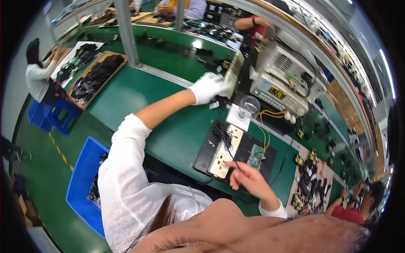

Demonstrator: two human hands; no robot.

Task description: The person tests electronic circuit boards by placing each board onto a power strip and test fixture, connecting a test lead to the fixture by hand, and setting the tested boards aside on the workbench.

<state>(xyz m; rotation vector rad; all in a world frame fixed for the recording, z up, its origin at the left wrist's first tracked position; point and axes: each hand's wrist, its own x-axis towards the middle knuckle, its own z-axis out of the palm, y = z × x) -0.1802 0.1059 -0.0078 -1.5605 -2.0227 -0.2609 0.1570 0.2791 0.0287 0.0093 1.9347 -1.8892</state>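
My left hand [209, 87], in a white glove, reaches across the bench with its fingers stretched out against the side of an upright cream-coloured panel [234, 75]. Nothing shows in its grasp. Low on the right, my bare right hand [249, 180] is closed on a thin black cable [230, 148], its index finger beside the near end of a white power strip [220, 162]. The cable's bundled part [222, 134] lies on the strip. Beneath the strip is a black board [206, 149], which also bears a green circuit board [256, 156] in a clear bag.
A bench instrument [274, 90] with a lit display stands beyond the strip, yellow leads [270, 114] trailing from it. Loose parts cover cardboard [312, 181] at right. A blue bin [86, 181] sits at my left. A metal post [126, 33] rises from the bench; other people work around.
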